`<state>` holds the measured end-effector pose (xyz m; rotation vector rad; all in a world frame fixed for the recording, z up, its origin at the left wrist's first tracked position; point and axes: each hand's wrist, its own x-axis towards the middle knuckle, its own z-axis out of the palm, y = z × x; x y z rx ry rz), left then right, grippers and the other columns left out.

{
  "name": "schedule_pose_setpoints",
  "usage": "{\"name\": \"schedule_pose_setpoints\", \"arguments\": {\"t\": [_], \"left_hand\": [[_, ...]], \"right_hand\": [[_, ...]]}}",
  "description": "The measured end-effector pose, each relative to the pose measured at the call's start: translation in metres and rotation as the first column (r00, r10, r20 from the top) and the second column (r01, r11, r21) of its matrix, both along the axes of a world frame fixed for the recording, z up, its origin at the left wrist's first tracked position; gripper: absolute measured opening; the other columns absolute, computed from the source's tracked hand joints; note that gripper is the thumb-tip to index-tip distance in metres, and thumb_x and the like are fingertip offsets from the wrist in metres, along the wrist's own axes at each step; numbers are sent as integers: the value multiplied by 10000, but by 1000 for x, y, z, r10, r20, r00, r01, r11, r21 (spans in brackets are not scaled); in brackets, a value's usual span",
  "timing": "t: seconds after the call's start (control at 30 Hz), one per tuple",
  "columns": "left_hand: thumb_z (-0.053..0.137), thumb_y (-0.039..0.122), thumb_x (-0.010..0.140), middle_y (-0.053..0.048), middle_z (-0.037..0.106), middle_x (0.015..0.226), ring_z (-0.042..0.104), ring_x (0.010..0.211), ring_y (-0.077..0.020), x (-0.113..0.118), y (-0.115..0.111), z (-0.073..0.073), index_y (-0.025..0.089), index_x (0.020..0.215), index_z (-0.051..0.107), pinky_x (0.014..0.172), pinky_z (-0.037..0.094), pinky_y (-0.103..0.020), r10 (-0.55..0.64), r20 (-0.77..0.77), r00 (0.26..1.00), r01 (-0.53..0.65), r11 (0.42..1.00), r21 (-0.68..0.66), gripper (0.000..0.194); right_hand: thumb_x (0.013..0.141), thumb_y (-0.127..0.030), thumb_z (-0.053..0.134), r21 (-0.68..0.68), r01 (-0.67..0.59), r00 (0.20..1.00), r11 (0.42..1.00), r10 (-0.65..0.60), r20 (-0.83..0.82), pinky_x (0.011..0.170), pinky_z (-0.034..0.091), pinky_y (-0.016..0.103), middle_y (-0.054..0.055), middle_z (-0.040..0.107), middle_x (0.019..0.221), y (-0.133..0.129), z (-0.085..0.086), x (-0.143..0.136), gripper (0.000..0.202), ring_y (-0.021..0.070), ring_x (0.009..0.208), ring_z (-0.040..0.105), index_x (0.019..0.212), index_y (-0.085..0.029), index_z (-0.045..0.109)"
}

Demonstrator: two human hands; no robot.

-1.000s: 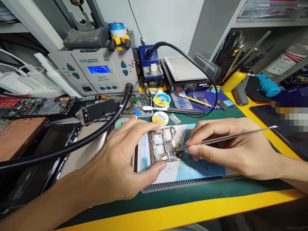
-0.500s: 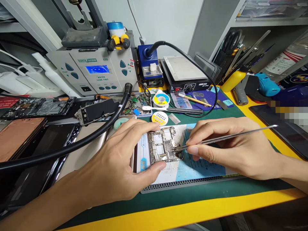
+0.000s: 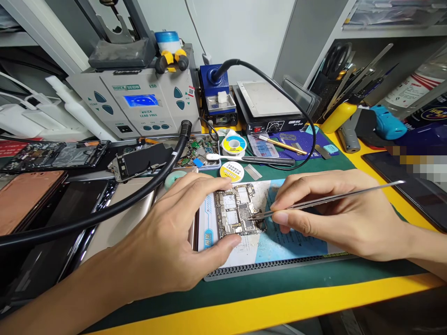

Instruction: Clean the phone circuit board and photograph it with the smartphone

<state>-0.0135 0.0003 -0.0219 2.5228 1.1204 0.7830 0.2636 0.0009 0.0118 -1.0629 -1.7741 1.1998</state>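
A phone circuit board (image 3: pixel 232 216) lies on a white and blue work pad (image 3: pixel 275 242). My left hand (image 3: pixel 181 228) spans its left side, thumb at the lower edge and fingertips at the upper edge, steadying or gripping the board between them. In my right hand (image 3: pixel 324 214) are metal tweezers (image 3: pixel 314 201), pinched between thumb and fingers. Their tips rest at or just above the chip area on the right half of the board; whether anything tiny is between the tips cannot be made out.
Behind stand a hot air station (image 3: pixel 139 102), a soldering iron stand (image 3: pixel 214 93) and a heating plate (image 3: pixel 268 102). A black hose (image 3: pixel 139 200) arches across the left side. Solder wire (image 3: pixel 233 144) and a round tin (image 3: pixel 231 172) sit beyond the board. A dark phone (image 3: pixel 408 186) lies right.
The rear end of the tweezers has shifted very slightly to the right. Both hands and the board look otherwise the same.
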Motion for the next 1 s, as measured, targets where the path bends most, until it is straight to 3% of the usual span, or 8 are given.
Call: {"name": "schedule_pose_setpoints", "arguments": {"t": [0.43, 0.67, 0.87, 1.0], "left_hand": [[757, 387, 888, 1, 668, 1388, 585, 1355, -201, 2, -1, 1, 283, 1446, 484, 1300, 330, -340, 13, -25, 1000, -13, 1000, 9, 630], [744, 378, 900, 0, 660, 1389, 585, 1347, -180, 3, 0, 1, 271, 1446, 485, 1293, 319, -293, 1, -15, 1000, -1, 1000, 16, 614], [741, 370, 902, -7, 663, 1375, 590, 1329, -174, 3, 1, 1, 254, 1438, 489, 1293, 311, -283, -6, -18, 1000, 7, 999, 33, 603], [741, 365, 903, -12, 656, 1388, 575, 1350, -173, 3, 2, 0, 246, 1450, 487, 1280, 317, -270, -14, -17, 1000, 15, 999, 40, 614]], "right_hand": [[761, -140, 940, -15, -4, 1000, 1000, 4, -15, 559, 530, 112, -8, 783, 712, 1, -1, 2, 106, 80, 602, 667, 788, -171, 842], [721, -119, 969, -88, 9, 999, 996, -14, -53, 547, 527, 96, -11, 786, 714, 1, -1, 0, 145, 71, 583, 656, 785, -179, 854], [736, -175, 968, -190, 62, 992, 980, -80, -93, 475, 523, 116, -10, 768, 655, 0, 0, 0, 127, 76, 501, 634, 782, -195, 851], [755, -216, 952, -141, 100, 993, 985, -107, -40, 478, 548, 135, 4, 790, 690, 1, 1, -3, 100, 92, 513, 668, 795, -194, 864]]}}
